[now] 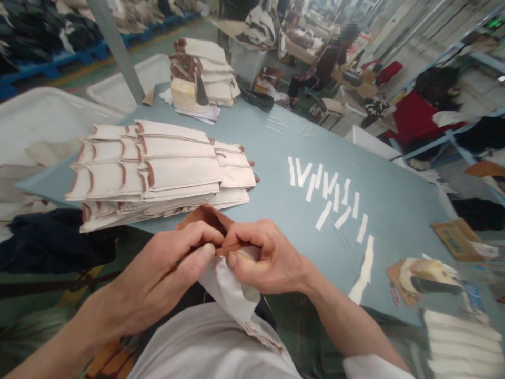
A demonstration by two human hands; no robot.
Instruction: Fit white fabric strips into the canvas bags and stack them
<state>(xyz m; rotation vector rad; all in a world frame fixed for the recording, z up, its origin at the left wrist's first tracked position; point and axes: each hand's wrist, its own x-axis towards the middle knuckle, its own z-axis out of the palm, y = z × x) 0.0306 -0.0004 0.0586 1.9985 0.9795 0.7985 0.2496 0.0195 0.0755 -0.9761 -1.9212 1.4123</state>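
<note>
Both hands meet at the table's near edge over a white fabric piece (229,281) with a brown band (209,215). My left hand (177,263) pinches the brown edge between thumb and index finger. Close against it, my right hand (262,255) grips the same edge, its fingers curled. White cloth hangs below the hands toward my lap, its lower end showing brown stitching. Just beyond lies a stack of cream fabric pieces (177,163) with brown trim, layered in several overlapping rows. The fingers hide part of the held edge.
Short white strips (325,181) lie scattered on the blue-green table (272,137), with a longer white strip (365,268) near its edge. More folded pieces (213,63) stand at the far corner beside a yellowish block (189,95). A cardboard box (460,239) sits right. A person (325,66) sits farther back.
</note>
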